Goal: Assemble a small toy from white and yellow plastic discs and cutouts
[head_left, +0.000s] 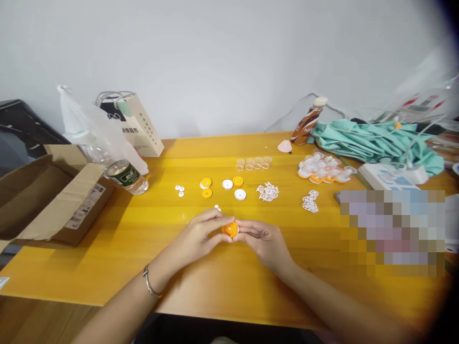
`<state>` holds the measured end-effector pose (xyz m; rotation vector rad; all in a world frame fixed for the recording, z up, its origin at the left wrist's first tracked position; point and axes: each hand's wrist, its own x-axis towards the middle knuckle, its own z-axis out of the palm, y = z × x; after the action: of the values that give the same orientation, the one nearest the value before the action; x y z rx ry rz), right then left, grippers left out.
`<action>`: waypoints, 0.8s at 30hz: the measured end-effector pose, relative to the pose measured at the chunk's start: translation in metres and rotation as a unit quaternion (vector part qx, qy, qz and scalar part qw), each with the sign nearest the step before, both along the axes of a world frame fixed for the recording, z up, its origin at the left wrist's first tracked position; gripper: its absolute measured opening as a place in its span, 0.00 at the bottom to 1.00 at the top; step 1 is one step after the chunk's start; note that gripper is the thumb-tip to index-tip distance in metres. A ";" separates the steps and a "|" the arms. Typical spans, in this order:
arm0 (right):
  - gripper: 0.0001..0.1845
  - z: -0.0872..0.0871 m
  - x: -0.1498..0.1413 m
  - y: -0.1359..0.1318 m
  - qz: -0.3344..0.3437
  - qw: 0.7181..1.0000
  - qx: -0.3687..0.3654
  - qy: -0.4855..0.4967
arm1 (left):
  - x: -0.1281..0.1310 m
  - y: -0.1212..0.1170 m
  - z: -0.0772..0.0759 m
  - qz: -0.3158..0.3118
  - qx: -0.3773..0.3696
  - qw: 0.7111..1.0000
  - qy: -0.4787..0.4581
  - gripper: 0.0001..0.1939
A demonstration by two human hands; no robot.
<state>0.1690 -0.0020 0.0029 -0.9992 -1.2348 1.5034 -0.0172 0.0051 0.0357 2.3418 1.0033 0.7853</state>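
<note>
Quick parts count, mid-pinch

OK so, counting what's on the wooden table [201,291]: three yellow discs [207,193] lying loose, and three white discs [240,194], one of them peeking out from under a yellow one. Four clear cups [250,165] stand in a row behind those. Off to the left there's a little cluster of small white caps [181,194], looks like three, and at least one more white bit [217,207] just beyond the left hand [204,234]. The white lattice pieces come in two piles, a bigger one [268,192] and a smaller one [310,201], too overlapped to count. Same with the heap of clear-topped pieces [322,168] at the far right. Two bottles: a water bottle [126,177] with a green label, tilted by the one cardboard box [68,205], and a brown drink bottle [309,121] at the back.

Pose: both forearms come in from the near edge and meet around the middle, fingers bent inward. The left wrist wears one bracelet [150,283]. Left thumb and fingers are clamped on the orange round piece [230,230], and the right hand [265,246] pinches its right edge, so the fingertips nearly meet.

That piece sits between the hands, nearer the person than the discs. Its orange face is turned toward the head camera, with a sliver of white at the right edge. It's round, so I can't call a long axis.
</note>
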 end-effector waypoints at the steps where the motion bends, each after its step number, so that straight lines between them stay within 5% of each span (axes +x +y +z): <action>1: 0.11 0.000 0.000 0.001 0.008 1.000 -0.004 0.003 | 0.000 0.001 0.001 0.003 -0.006 1.000 0.002 0.18; 6: 0.16 0.001 0.003 0.009 0.072 0.996 -0.045 0.018 | 0.000 0.001 0.001 0.014 -0.017 1.000 0.020 0.18; 10: 0.17 0.000 0.006 0.016 0.060 0.993 -0.104 0.020 | 0.006 0.001 -0.006 0.026 -0.012 1.000 0.009 0.19; 14: 0.18 0.001 0.009 0.021 0.047 0.990 -0.128 0.022 | 0.011 0.006 -0.019 0.058 -0.111 0.988 -0.085 0.17; 19: 0.20 0.004 0.014 0.026 0.083 0.990 -0.117 -0.003 | 0.013 0.016 -0.033 0.079 -0.274 0.935 -0.212 0.15; 24: 0.15 -0.004 0.016 0.032 0.095 0.989 -0.069 -0.094 | 0.018 0.013 -0.039 0.071 -0.269 0.942 -0.190 0.15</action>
<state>0.1850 0.0297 -0.0015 -1.1631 -1.4070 1.6895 0.0005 0.0181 -0.0033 1.5959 1.0575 0.8460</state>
